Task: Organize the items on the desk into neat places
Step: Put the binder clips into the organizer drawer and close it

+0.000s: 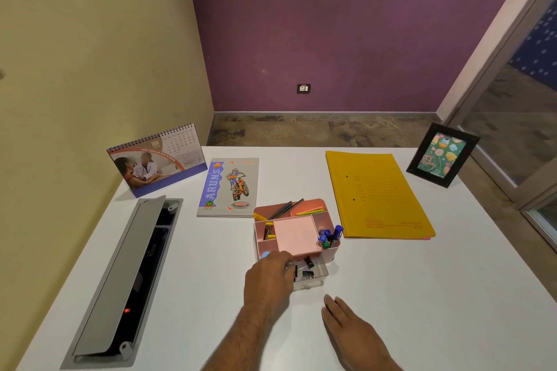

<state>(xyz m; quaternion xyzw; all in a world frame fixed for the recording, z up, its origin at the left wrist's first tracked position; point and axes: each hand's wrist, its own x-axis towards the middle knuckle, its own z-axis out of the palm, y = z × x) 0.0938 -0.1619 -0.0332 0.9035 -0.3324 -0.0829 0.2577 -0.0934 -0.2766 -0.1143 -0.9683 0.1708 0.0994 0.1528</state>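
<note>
A pink desk organizer (324,221) stands mid-desk with pens, pencils and a pink note pad (297,233) in its compartments. Its clear drawer (316,275) is pulled out toward me and holds several black binder clips (308,273). My left hand (266,278) reaches over the drawer's left part, fingers curled down, pinching a binder clip (291,266) whose silver handles show at the fingertips. My right hand (346,321) lies flat on the desk just in front of the drawer, fingers straight and holding nothing.
A notebook (227,187) and a desk calendar (155,159) sit at the back left, a yellow file folder (376,196) at the right and a framed card (441,155) at the far right corner. An open cable tray (126,268) is set into the desk's left side.
</note>
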